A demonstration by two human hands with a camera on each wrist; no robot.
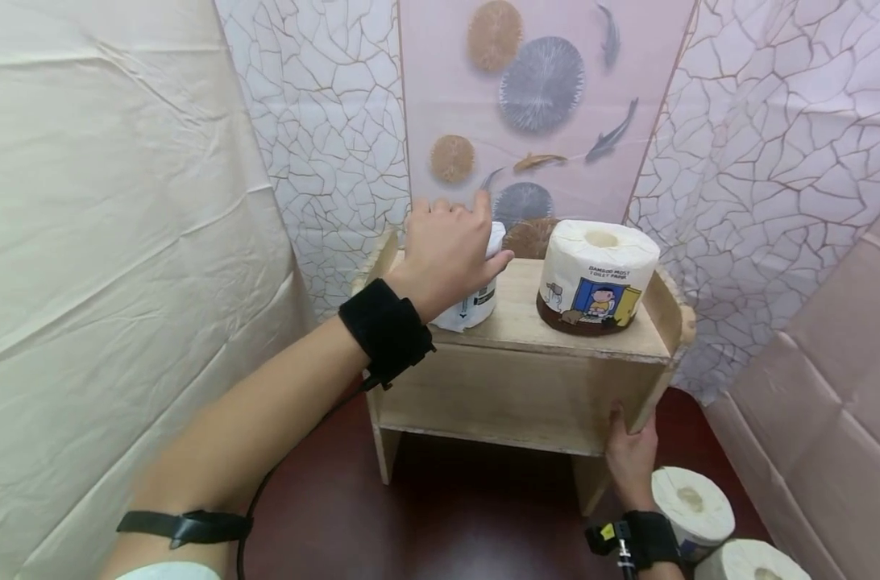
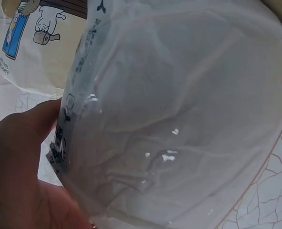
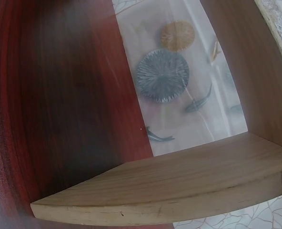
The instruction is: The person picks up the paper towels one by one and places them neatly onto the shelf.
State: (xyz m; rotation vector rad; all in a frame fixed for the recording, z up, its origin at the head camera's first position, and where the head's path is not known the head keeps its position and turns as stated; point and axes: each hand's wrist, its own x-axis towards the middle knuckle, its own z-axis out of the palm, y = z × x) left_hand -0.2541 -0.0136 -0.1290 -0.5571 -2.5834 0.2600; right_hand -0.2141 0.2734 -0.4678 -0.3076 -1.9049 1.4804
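Observation:
On the left of the upper board of a wooden shelf (image 1: 520, 282) stands a white package (image 1: 478, 308) in clear plastic with dark print. My left hand (image 1: 447, 254) grips it from above, thumb on its right side. The left wrist view is filled by the white package (image 2: 179, 105), with the thumb (image 2: 31, 121) against its printed edge. Lower down, my right hand (image 1: 631, 459) holds the shelf's right side panel, thumb on the inner face. The right wrist view shows that wooden panel (image 3: 179, 186) close up, and the hand is almost wholly outside it.
A toilet roll (image 1: 599, 278) with a cartoon print stands on the right of the upper board. Two more rolls, a nearer one (image 1: 752, 561) and a farther one (image 1: 690, 503), stand at the lower right on the dark red surface (image 1: 317, 507). Fabric walls (image 1: 121, 242) enclose the space.

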